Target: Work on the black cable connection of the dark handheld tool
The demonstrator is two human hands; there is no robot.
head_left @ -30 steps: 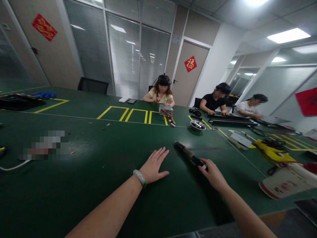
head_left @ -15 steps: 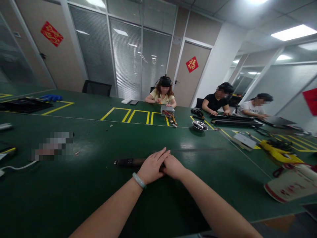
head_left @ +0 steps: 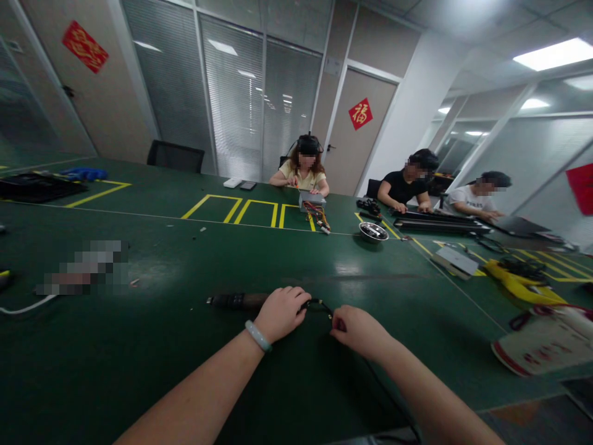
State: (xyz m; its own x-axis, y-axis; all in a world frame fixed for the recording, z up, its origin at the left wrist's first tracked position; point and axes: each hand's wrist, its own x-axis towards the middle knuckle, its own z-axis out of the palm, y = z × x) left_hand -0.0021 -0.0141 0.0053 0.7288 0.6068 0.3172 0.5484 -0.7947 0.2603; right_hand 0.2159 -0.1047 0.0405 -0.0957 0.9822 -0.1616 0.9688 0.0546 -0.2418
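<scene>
A dark corded electric screwdriver (head_left: 250,301) lies on the green table, its tip pointing left. My left hand (head_left: 281,309), with a pale bangle at the wrist, is wrapped over the rear of its body and hides that part. From beyond my left fingers a black cable (head_left: 319,301) comes out to the right. My right hand (head_left: 359,330) is closed on this cable a short way off, fingers pinched together. More of the cable runs from under my right hand down to the table's near edge.
Across the table a person (head_left: 303,167) handles a grey metal box (head_left: 311,199) with coloured wires. Two more people sit at the right. A steel bowl (head_left: 373,232), a yellow tray (head_left: 521,283) and a white bag (head_left: 546,340) stand to the right. A blurred-out object (head_left: 83,269) lies left.
My hands were together over the screwdriver's rear end. My right hand has moved right and slightly down, and now grips the cable. My left hand stays on the screwdriver.
</scene>
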